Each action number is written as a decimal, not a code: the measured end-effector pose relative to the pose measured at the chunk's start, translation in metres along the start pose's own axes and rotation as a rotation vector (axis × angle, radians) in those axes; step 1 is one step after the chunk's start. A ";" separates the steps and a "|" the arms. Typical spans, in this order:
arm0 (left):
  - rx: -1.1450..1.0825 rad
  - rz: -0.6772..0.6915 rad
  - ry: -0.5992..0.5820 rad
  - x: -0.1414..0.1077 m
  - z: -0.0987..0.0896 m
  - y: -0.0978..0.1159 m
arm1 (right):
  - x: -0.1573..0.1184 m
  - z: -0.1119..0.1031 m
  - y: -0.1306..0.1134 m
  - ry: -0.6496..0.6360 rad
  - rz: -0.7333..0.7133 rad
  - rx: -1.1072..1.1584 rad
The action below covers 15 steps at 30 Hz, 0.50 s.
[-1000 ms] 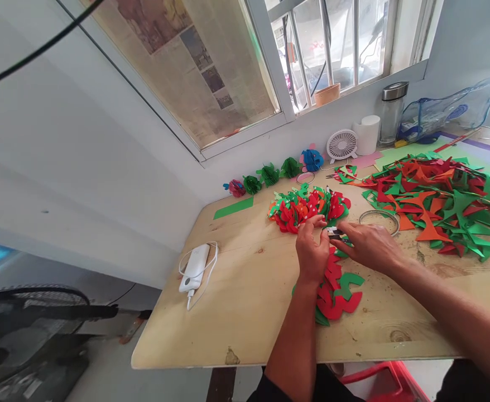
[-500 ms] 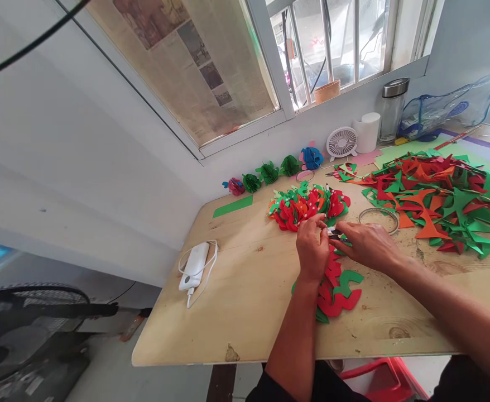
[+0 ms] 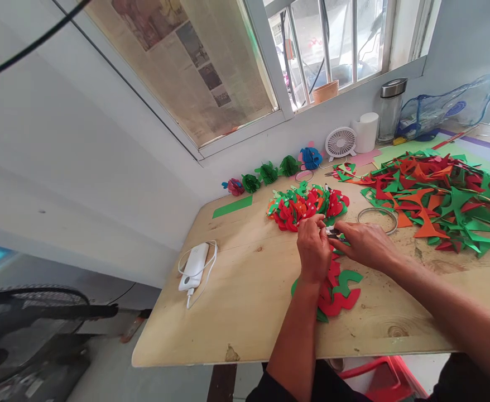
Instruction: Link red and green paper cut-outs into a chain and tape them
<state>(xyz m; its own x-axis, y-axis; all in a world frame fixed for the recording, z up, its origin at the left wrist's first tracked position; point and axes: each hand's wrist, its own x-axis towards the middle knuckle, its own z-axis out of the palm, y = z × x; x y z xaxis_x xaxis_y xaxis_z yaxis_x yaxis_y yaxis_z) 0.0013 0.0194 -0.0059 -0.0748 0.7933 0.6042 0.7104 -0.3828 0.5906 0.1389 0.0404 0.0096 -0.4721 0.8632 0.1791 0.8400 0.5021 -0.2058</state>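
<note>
We see green folded-paper balls (image 3: 269,173) and dotted red-green-orange paper cutouts (image 3: 296,212), seemingly done; our left hand's (image 3: 313,257) grip is hidden, can't tell; plain red-green paper cutouts (image 3: 332,304) likely remain; our right hand (image 3: 368,244) grasps a small black-and-white tool (image 3: 332,231) between both hands.

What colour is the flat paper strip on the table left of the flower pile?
Green, head view.
</note>
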 end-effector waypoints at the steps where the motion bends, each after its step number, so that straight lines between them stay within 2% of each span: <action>1: -0.001 0.003 -0.001 0.000 0.000 0.000 | 0.000 0.000 0.000 0.001 0.001 0.003; 9: -0.031 -0.032 0.010 -0.001 0.001 0.000 | 0.001 0.001 0.002 -0.005 0.001 0.026; 15: -0.085 -0.078 -0.023 0.000 0.001 -0.001 | 0.001 0.003 0.004 0.011 0.000 0.040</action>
<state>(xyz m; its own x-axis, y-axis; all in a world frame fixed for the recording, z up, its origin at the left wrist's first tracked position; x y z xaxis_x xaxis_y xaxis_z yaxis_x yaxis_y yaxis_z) 0.0010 0.0202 -0.0072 -0.1111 0.8326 0.5426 0.6408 -0.3573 0.6795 0.1408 0.0433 0.0058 -0.4688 0.8627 0.1899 0.8285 0.5039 -0.2444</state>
